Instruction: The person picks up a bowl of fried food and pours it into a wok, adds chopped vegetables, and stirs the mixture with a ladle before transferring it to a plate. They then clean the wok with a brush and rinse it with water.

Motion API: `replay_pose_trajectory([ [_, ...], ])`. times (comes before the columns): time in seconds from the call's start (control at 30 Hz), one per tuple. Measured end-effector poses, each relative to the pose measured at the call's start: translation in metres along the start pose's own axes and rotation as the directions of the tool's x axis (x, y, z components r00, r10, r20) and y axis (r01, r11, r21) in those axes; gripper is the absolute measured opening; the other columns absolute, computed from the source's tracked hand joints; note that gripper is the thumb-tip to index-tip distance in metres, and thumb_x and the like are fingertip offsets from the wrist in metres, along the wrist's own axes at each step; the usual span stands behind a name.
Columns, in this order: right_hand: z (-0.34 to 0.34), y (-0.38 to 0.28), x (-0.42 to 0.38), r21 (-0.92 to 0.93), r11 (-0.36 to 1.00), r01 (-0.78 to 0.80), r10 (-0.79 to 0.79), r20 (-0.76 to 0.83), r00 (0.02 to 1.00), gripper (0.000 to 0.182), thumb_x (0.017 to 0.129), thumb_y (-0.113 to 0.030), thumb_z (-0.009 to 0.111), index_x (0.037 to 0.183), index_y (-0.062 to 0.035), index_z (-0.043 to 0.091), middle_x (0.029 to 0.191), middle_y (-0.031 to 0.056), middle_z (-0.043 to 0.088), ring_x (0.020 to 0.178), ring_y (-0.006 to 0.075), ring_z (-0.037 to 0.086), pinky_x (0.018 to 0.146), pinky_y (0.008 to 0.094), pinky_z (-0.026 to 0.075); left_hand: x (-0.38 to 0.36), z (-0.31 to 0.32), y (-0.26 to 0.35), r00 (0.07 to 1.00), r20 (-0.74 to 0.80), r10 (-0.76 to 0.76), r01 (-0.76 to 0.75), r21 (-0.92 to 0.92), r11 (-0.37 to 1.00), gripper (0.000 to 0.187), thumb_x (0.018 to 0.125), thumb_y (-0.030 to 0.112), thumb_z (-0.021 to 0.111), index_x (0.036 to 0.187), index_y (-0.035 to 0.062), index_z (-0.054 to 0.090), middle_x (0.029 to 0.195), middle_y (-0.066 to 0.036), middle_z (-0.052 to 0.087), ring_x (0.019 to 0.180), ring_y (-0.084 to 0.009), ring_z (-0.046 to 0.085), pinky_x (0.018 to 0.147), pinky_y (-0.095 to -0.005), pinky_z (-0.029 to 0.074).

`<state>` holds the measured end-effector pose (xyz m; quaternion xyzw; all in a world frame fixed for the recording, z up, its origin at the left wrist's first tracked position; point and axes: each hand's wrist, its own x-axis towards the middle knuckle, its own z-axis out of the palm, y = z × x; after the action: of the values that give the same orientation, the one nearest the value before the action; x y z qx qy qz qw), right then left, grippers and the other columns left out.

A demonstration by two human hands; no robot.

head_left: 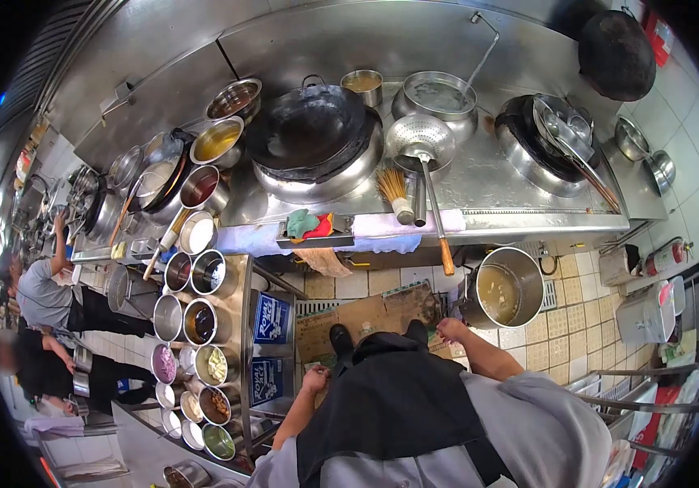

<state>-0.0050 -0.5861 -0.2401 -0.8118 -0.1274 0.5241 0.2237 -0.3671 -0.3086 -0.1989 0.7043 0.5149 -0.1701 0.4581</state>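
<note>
Stainless steel filled the upper half of the frame: a long cooking range (pixel 520 191) with a dark wok (pixel 309 130) at top centre, a perforated ladle (pixel 421 138) and a bamboo brush (pixel 394 193) just right of it, and a second wok (pixel 541 142) holding utensils farther right. Down the left side ran a rack of round tins (pixel 195 317) with sauces and seasonings. Below the range, on the tiled floor at centre right, stood a large steel pot (pixel 506 289) of brownish liquid.

The person's right hand (pixel 450 329) hung loosely curled just left of the pot's rim, near it but apparently not touching, and held nothing. The left hand (pixel 314 380) was lower, at centre left beside the rack, closed in a loose fist with nothing visible in it. Both hands were well apart, either side of a black apron (pixel 390 407). At far left, other people (pixel 44 297) worked at another counter.
</note>
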Motion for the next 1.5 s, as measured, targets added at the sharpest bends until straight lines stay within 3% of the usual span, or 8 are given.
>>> replay_pose_trajectory([
  [0.5,-0.004,-0.009,0.011,-0.069,0.996,0.056,-0.058,-0.029,0.998,0.029,0.089,-0.028,0.051,0.104,-0.0059,0.061,0.08,0.0088,0.066,0.059,0.0194,0.064,0.048,0.033,0.051,0.024,0.006,-0.019,0.999,0.012,-0.038,0.037,0.077,0.996,0.032,0.083,0.035,0.056,0.104,0.0111,0.063,0.099,-0.015,0.066,0.096,-0.0277,0.062,0.084,-0.0372,0.047],
  [0.57,-0.009,-0.026,0.026,-0.466,0.737,0.489,-0.478,0.153,0.865,0.026,0.089,-0.029,0.052,0.1,-0.0067,0.061,0.074,0.0066,0.064,0.057,0.0172,0.061,0.047,0.0312,0.048,0.064,0.027,-0.063,0.989,0.011,0.146,-0.146,0.08,0.986,0.033,0.083,0.035,0.056,0.105,0.0114,0.063,0.099,-0.015,0.065,0.095,-0.0277,0.062,0.083,-0.0377,0.047],
  [0.63,-0.033,-0.109,-0.026,-0.182,0.937,0.298,-0.281,0.114,0.953,0.031,0.088,-0.032,0.051,0.09,-0.0036,0.061,0.073,0.012,0.065,0.058,0.0239,0.062,0.057,0.0399,0.048,0.065,0.029,-0.058,0.995,0.029,0.092,-0.094,0.082,0.992,0.033,0.083,0.034,0.056,0.105,0.011,0.064,0.098,-0.015,0.066,0.093,-0.0276,0.062,0.082,-0.0379,0.047],
  [0.77,-0.086,-0.234,-0.045,-0.433,0.691,0.579,-0.716,-0.298,0.632,0.032,0.086,-0.034,0.052,0.093,-0.0041,0.062,0.082,0.0153,0.066,0.08,0.0323,0.064,0.071,0.0423,0.049,0.066,-0.04,0.038,0.97,0.243,-0.018,0.011,0.028,1.0,0.033,0.083,0.034,0.056,0.103,0.0101,0.065,0.097,-0.013,0.067,0.088,-0.0277,0.063,0.08,-0.0379,0.048],
  [0.93,-0.127,-0.323,-0.025,-0.611,0.751,0.25,-0.622,-0.529,0.576,0.032,0.085,-0.032,0.052,0.101,-0.0062,0.061,0.105,0.0201,0.061,0.094,0.0369,0.06,0.081,0.0448,0.049,0.103,-0.138,0.194,0.801,-0.242,0.547,-0.503,0.222,0.835,0.029,0.079,0.032,0.06,0.089,0.0054,0.062,0.088,-0.017,0.065,0.088,-0.0326,0.062,0.078,-0.0417,0.049],
  [1.2,-0.136,-0.346,0.06,-0.661,0.734,-0.16,-0.206,-0.44,0.874,0.079,0.078,-0.034,0.06,0.142,-0.0096,0.021,0.116,0.0228,0.058,0.109,0.0341,0.056,0.091,0.0419,0.045,0.134,-0.206,0.329,0.73,-0.322,0.604,-0.258,0.688,0.678,0.062,0.07,0.037,0.071,0.122,0.0143,0.046,0.116,-0.014,0.052,0.106,-0.0321,0.055,0.085,-0.0512,0.043],
  [1.4,-0.145,-0.337,0.0,0.482,0.861,0.16,0.004,-0.322,0.947,0.071,0.079,-0.013,0.059,0.141,-0.0107,0.024,0.103,0.0153,0.06,0.083,0.0237,0.062,0.069,0.0333,0.051,0.191,-0.209,0.346,0.908,-0.056,0.415,-0.244,0.734,0.633,0.058,0.07,0.028,0.07,0.121,0.009,0.048,0.115,-0.013,0.058,0.107,-0.0287,0.056,0.086,-0.0463,0.043],
  [1.5,-0.135,-0.35,-0.073,0.367,0.861,0.353,-0.12,-0.527,0.842,0.062,0.08,-0.006,0.058,0.137,-0.0085,0.033,0.098,0.014,0.061,0.067,0.0161,0.059,0.059,0.0284,0.048,0.186,-0.231,0.348,0.909,0.082,0.408,-0.355,0.665,0.657,0.057,0.071,0.028,0.069,0.119,0.0064,0.05,0.108,-0.014,0.062,0.102,-0.0266,0.06,0.082,-0.044,0.047],
])
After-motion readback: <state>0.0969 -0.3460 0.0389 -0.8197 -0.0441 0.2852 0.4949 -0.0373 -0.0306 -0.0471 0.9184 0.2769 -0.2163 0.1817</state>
